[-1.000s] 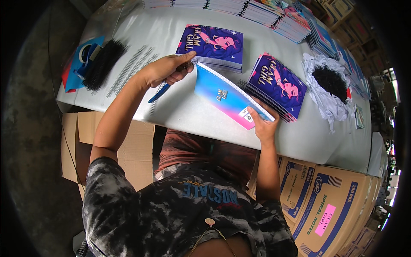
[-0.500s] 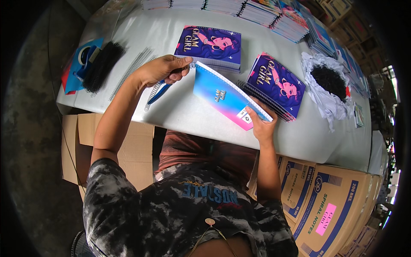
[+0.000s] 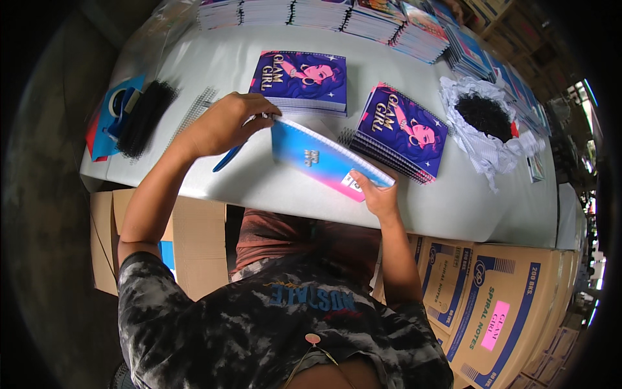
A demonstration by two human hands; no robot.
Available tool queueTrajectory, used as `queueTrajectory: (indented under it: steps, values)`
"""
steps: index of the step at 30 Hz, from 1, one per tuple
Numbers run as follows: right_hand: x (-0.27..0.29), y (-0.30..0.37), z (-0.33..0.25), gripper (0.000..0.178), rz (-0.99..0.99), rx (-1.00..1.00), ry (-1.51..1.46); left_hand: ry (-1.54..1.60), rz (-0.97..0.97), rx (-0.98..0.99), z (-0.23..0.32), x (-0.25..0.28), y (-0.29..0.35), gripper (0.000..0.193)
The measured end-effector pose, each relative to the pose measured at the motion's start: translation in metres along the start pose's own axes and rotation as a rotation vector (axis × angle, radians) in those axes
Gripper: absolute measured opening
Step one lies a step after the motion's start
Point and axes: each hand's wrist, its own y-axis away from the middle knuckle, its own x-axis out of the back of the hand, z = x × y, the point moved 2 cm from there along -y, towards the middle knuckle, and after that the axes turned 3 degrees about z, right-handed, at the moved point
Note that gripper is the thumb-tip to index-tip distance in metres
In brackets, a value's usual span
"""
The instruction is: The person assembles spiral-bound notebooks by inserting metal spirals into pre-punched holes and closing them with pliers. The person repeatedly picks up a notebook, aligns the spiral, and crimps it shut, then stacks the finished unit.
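Note:
Above the table's near edge I hold an unbound-looking notebook [image 3: 311, 155] with a blue-to-pink cover, tilted, its punched edge facing up and away. My right hand [image 3: 381, 196] grips its lower right corner, thumb on top beside a white label. The fingers of my left hand [image 3: 227, 123] pinch at its upper left corner, where a bit of silver spiral wire shows; most of the wire is hidden by the hand. Below that hand lies a blue-handled tool [image 3: 226, 159], partly covered. Several silver wire coils [image 3: 194, 110] rest to the left.
Purple spiral notebooks form a stack [image 3: 301, 81] behind and another stack [image 3: 403, 133] at right. Black coils [image 3: 146, 120] lie far left beside a tape roll [image 3: 116, 104]. Crumpled paper [image 3: 453, 97] holds black coils at right. More notebooks [image 3: 317, 16] line the back. Cartons [image 3: 492, 311] stand below.
My left hand has closed in on the notebook's corner. The silver coil hanging beside the blue tool no longer shows. The whole view has shifted slightly; my right hand keeps its grip.

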Motion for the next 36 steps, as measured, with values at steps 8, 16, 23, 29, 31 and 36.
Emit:
queueTrajectory:
  steps: [8, 16, 23, 29, 31, 36]
  values:
    - [-0.006, 0.003, -0.012, 0.024, -0.023, 0.074, 0.116, -0.374, -0.040, -0.148, 0.020, 0.002, 0.005, 0.027]
    - [-0.003, 0.000, -0.008, 0.026, -0.049, -0.011, 0.026, -0.075, -0.067, -0.175, 0.006, 0.014, -0.010, 0.014]
    - [-0.005, -0.002, -0.011, 0.028, -0.029, 0.060, 0.130, -0.519, 0.269, -0.304, 0.019, 0.006, -0.003, 0.026]
    - [-0.014, 0.000, -0.012, 0.037, -0.046, 0.279, 0.277, -0.635, 0.276, -0.167, 0.003, -0.008, -0.006, 0.078]
    - [-0.018, 0.003, -0.011, 0.036, -0.028, 0.298, 0.256, -0.648, 0.816, -0.304, -0.012, -0.038, 0.007, 0.096]
    - [-0.027, 0.016, -0.018, 0.035, -0.008, 0.362, 0.294, -0.665, 0.463, -0.334, -0.091, -0.121, 0.059, 0.113]
